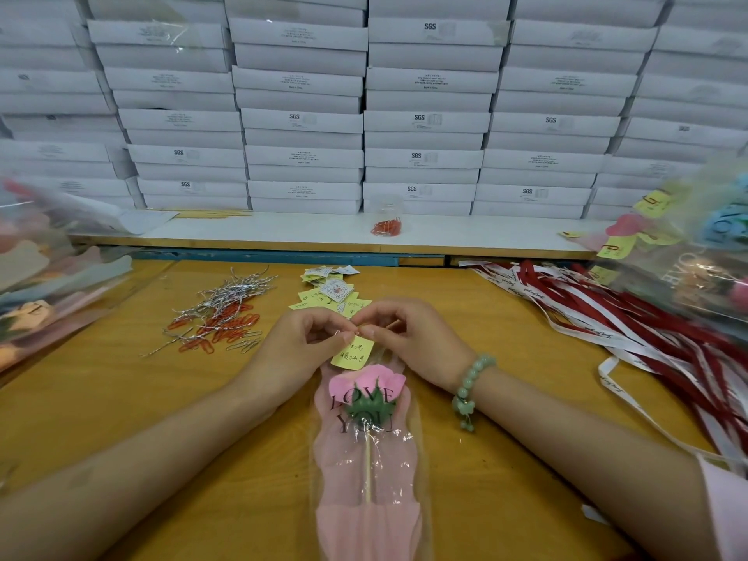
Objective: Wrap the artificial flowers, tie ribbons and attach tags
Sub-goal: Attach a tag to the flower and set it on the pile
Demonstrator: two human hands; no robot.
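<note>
Wooden tabletop carries a pink artificial rose in its clear plastic sleeve. Left hand and right hand pinch, fingers curled, a yellow paper tag at its top edge, likely steadying it for clipping.

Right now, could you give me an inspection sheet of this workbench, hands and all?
Surface: wooden table.
Job's things: wrapped pink flower lying between the arms; yellow tag at its head; tag pile behind; red and white ribbons at right.
Clutter: orange paper clips among silver twist ties.
Hands: left hand and right hand both pinch the yellow tag's top.
Cables: nothing seen.
Surroundings: stacked white boxes; jar of clips on the shelf.
</note>
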